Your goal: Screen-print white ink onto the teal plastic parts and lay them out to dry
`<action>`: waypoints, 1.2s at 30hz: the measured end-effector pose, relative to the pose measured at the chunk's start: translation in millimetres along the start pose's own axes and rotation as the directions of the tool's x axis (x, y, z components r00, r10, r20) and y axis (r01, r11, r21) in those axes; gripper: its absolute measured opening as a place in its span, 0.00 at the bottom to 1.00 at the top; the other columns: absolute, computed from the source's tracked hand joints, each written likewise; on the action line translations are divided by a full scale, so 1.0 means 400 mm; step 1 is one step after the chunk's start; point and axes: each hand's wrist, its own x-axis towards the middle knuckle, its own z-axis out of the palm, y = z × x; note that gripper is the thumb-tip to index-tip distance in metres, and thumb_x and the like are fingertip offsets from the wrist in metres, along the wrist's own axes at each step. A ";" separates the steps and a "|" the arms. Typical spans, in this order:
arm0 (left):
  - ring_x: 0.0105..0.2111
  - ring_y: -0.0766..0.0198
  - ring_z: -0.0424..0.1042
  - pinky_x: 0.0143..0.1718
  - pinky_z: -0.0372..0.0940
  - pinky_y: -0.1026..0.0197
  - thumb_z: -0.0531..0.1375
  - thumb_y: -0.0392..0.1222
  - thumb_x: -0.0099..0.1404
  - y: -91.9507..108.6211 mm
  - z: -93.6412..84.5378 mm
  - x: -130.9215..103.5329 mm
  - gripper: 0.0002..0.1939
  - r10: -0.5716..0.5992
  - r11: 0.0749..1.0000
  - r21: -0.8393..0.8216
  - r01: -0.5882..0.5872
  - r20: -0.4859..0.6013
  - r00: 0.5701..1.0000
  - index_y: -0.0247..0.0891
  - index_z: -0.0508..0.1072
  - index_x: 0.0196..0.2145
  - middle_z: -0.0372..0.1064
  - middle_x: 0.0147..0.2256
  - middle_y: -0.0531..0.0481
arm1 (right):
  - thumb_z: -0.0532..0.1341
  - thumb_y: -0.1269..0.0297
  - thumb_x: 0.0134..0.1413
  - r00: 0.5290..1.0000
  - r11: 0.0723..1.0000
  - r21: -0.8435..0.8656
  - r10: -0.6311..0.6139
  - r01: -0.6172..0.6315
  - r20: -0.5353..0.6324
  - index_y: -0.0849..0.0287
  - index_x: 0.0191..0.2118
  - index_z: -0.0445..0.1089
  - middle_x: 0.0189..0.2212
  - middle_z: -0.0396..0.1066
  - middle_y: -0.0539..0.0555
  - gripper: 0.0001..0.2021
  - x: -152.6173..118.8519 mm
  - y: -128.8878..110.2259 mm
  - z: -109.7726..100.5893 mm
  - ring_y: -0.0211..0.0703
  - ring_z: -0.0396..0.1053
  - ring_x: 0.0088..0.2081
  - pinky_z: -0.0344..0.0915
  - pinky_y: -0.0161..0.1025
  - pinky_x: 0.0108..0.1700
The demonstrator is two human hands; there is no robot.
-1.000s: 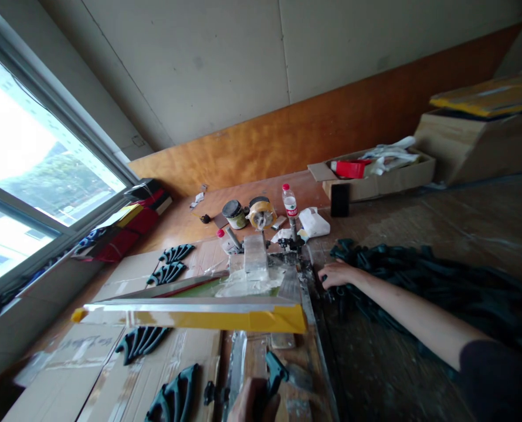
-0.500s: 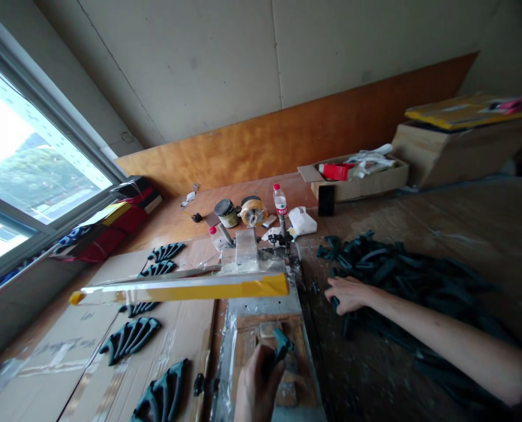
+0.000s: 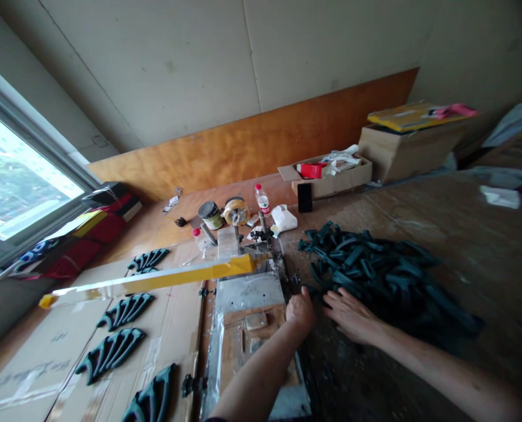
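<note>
My left hand (image 3: 302,310) is closed at the right edge of the metal fixture plate (image 3: 247,290), its fingers around a dark green plastic part (image 3: 312,289) that shows only in part. Just to its right, my right hand (image 3: 349,315) lies with fingers stretched out at the near left edge of a pile of dark green plastic parts (image 3: 375,264). Nothing shows in its grip. On the plate sits a wooden block (image 3: 234,346) with small raised pieces, partly hidden by my left forearm.
Several fan-shaped dark green pieces (image 3: 111,351) lie on cardboard (image 3: 164,328) at left. A yellow-taped bar (image 3: 155,280) crosses above it. Behind stand a jar (image 3: 210,215), a tape roll (image 3: 236,212), a bottle (image 3: 262,200), a phone (image 3: 305,197) and an open carton (image 3: 331,183).
My left hand has moved from over the wooden block to the right, beside the pile. My right hand's fingers have straightened. The camera view has turned to the right.
</note>
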 end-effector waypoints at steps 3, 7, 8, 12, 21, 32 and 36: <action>0.47 0.45 0.72 0.46 0.66 0.50 0.52 0.34 0.64 0.011 0.014 0.010 0.30 -0.002 1.000 -0.028 0.003 0.030 1.000 0.19 0.57 0.62 0.70 0.45 0.23 | 0.61 0.64 0.46 1.000 0.999 -0.053 0.000 0.001 0.018 0.49 0.51 0.71 0.57 0.65 0.59 0.23 -0.013 -0.031 -0.028 0.58 0.57 0.61 0.49 0.62 0.62; 0.52 0.46 0.69 0.53 0.62 0.50 0.52 0.35 0.64 -0.002 -0.011 -0.028 0.26 0.022 0.995 -0.096 -0.022 -0.006 1.000 0.20 0.63 0.58 0.69 0.50 0.26 | 0.56 0.69 0.53 0.988 0.995 -0.070 0.066 -0.076 -0.136 0.51 0.52 0.69 0.52 0.68 0.59 0.20 -0.024 -0.079 -0.093 0.55 0.63 0.57 0.58 0.58 0.58; 0.53 0.48 0.68 0.55 0.61 0.52 0.53 0.36 0.65 -0.011 -0.028 -0.049 0.25 0.038 0.992 -0.116 -0.041 -0.024 0.999 0.23 0.64 0.58 0.69 0.51 0.30 | 0.53 0.71 0.55 0.976 0.995 -0.051 0.076 -0.088 -0.203 0.52 0.53 0.67 0.51 0.69 0.59 0.21 -0.027 -0.088 -0.113 0.53 0.65 0.55 0.61 0.54 0.57; 0.49 0.58 0.72 0.52 0.64 0.59 0.54 0.41 0.66 -0.080 -0.124 -0.174 0.18 0.038 0.939 -0.331 -0.087 -0.153 0.988 0.39 0.70 0.52 0.74 0.47 0.45 | 0.50 0.66 0.61 0.931 0.998 0.002 0.062 -0.066 -0.359 0.55 0.47 0.68 0.44 0.71 0.58 0.13 -0.034 -0.116 -0.197 0.51 0.67 0.48 0.64 0.48 0.53; 0.36 0.59 0.76 0.39 0.69 0.60 0.56 0.51 0.64 -0.364 -0.252 -0.450 0.16 -0.365 0.678 -0.733 -0.051 -0.396 0.843 0.37 0.76 0.38 0.77 0.36 0.46 | 0.58 0.51 0.57 0.921 0.887 0.460 0.204 -0.030 -0.333 0.53 0.33 0.70 0.37 0.72 0.55 0.12 0.017 -0.327 -0.148 0.50 0.70 0.41 0.68 0.44 0.47; 0.39 0.58 0.75 0.39 0.68 0.61 0.58 0.54 0.63 -0.564 -0.282 -0.535 0.18 -0.447 0.640 -0.767 -0.047 -0.422 0.789 0.37 0.76 0.39 0.77 0.37 0.46 | 0.50 0.74 0.59 0.957 0.995 0.072 -0.044 0.068 -0.286 0.51 0.48 0.75 0.42 0.71 0.56 0.20 0.190 -0.559 0.076 0.48 0.68 0.44 0.68 0.45 0.48; 0.39 0.59 0.74 0.40 0.69 0.61 0.60 0.55 0.61 -0.585 -0.348 -0.519 0.19 -0.452 0.569 -0.804 -0.171 -0.479 0.753 0.36 0.75 0.41 0.77 0.39 0.45 | 0.53 0.69 0.61 0.976 0.995 -0.087 -0.058 0.040 -0.209 0.50 0.51 0.74 0.46 0.70 0.57 0.18 0.190 -0.553 0.063 0.50 0.67 0.47 0.67 0.48 0.51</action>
